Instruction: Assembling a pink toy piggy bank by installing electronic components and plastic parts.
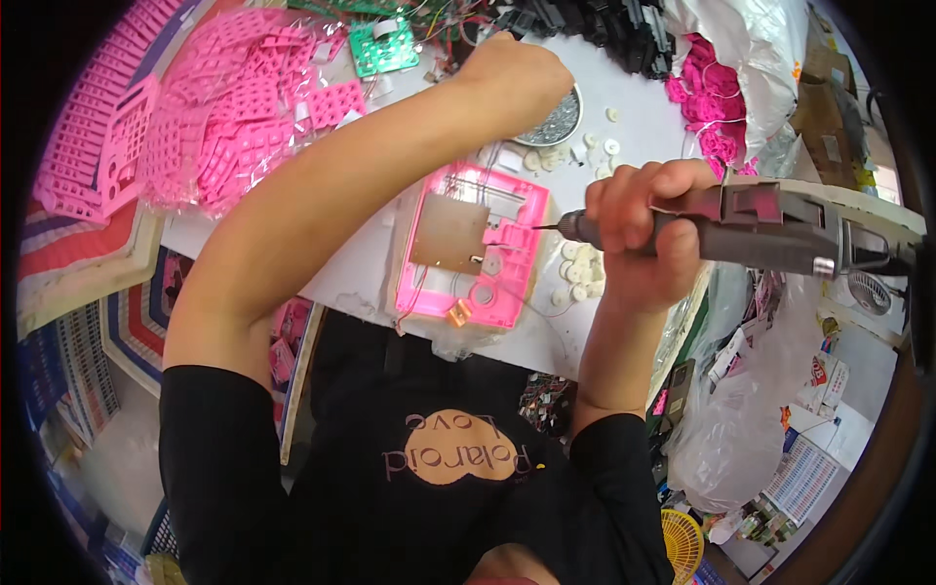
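Note:
A dark grey electric screwdriver (770, 234) lies across my right hand (643, 214), whose fingers are wrapped round its front end. Its thin bit points left, by the right side of a pink plastic casing (507, 310). Inside the casing sit a brownish flat plate (450, 234), thin wires and a small copper-coloured part (458, 312). My left hand (517, 86) is stretched to the far side of the table, over the left edge of a round dish of small metal screws (561, 122). Its fingers are hidden behind the back of the hand.
Bagged pink plastic parts (244, 107) are heaped at the left, with a green circuit board (383, 47) beside them. Black parts (614, 34) lie at the back; bright pink pieces (712, 97) spill from a white bag. Small whitish discs (582, 270) lie right of the casing.

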Available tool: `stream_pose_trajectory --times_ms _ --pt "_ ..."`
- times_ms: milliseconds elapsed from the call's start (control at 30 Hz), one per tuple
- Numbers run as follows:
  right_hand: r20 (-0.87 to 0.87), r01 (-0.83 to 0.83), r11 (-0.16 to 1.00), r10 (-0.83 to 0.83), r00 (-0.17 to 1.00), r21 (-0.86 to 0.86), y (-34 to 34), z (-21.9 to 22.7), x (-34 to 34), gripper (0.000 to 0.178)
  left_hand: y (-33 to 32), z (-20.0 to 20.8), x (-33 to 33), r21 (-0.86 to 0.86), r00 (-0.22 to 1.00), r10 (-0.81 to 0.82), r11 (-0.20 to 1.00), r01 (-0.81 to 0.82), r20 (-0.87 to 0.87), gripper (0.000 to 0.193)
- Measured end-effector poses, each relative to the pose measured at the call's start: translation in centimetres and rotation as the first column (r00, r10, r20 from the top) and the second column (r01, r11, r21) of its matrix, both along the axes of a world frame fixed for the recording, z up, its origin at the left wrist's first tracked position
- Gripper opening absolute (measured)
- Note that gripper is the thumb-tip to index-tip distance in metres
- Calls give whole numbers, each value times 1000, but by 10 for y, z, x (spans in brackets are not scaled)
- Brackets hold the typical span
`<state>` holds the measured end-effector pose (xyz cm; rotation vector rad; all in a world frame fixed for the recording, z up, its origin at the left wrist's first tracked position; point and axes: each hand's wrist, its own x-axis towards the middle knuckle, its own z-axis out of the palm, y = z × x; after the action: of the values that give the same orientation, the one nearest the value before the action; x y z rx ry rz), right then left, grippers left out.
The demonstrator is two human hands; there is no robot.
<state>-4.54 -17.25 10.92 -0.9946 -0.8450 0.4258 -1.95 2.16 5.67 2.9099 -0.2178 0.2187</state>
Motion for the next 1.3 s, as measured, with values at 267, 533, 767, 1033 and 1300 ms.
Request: stream_pose_trajectory --times_ms 267,533,767,1033,1300 --pt "-166 174 985 -170 971 6 -43 -6 17 27 -2 -56 37 116 995 -75 990 83 -73 16" --pt "-157 126 990 -136 978 -70 -26 1 8 34 -4 17 -12 -93 988 -138 987 131 -73 13" --pt "-132 55 986 -34 991 156 -1 0 -13 27 -26 -10 -121 -430 965 -202 866 256 167 7" --pt "-152 -4 986 29 988 168 2 -6 -16 25 -23 -13 -129 -538 982 -158 821 189 105 6" --pt "-101 36 981 -17 995 190 3 -19 -4 22 8 -3 -44 -305 986 -117 949 76 -118 11"
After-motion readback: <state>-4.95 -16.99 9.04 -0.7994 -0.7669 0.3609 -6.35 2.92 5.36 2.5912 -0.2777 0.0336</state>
